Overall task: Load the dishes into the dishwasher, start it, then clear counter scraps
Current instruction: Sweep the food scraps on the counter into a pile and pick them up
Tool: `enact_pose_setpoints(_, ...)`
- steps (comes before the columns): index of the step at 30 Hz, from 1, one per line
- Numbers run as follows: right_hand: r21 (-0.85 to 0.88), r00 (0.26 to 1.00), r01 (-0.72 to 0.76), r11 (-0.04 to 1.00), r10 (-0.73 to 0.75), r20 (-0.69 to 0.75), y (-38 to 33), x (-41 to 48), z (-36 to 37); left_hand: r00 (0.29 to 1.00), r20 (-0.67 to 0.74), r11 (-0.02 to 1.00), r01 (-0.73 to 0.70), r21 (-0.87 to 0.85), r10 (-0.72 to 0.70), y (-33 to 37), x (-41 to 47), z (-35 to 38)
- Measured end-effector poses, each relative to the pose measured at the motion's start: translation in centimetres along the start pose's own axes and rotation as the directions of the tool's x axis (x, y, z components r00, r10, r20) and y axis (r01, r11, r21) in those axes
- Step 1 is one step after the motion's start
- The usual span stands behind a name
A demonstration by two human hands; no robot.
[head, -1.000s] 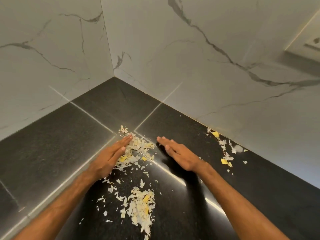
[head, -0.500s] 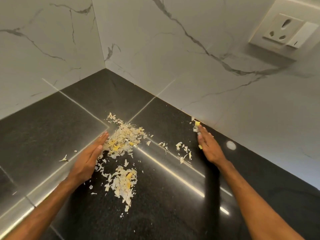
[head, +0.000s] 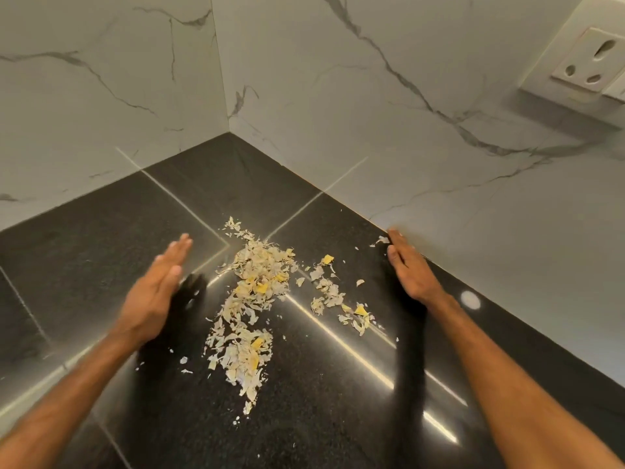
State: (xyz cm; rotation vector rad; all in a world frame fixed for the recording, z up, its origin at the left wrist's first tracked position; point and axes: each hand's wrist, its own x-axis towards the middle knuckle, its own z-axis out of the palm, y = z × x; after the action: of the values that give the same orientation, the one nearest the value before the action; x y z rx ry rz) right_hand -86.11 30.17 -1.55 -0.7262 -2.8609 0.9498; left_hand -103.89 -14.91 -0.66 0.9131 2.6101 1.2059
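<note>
A pile of pale and yellow scraps [head: 252,299] lies on the black counter [head: 101,238] in the corner. A smaller trail of scraps [head: 333,296] lies to its right. My left hand [head: 157,289] is held on edge with straight fingers, lifted a little above the counter, left of the pile and apart from it. My right hand [head: 411,269] stands on edge with straight fingers against the foot of the wall, right of the smaller trail, with one flake at its fingertips. Neither hand holds anything.
White marble walls [head: 372,137] close the counter at the back and left, meeting in a corner. A wall socket [head: 588,62] sits at the upper right. Bright seams cross the counter.
My left hand has lifted off the pile's left edge and drawn away to the left. My right hand stays by the wall, and the scraps near it now lie spread toward the pile.
</note>
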Motion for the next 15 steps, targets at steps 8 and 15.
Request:
enact_pose_setpoints(8, -0.081, 0.925, 0.334, 0.939, -0.309, 0.221, -7.8, 1.5, 6.4, 0.984, 0.098, 0.9, 0.091, 0.425, -0.146, -4.2, 0.4, 1.2)
enact_pose_setpoints(15, 0.15, 0.989, 0.143, 0.978, -0.135, -0.062, -7.1, 6.9, 5.0, 0.983, 0.168, 0.998, -0.07, -0.009, 0.07, 0.2, 5.3, 4.2)
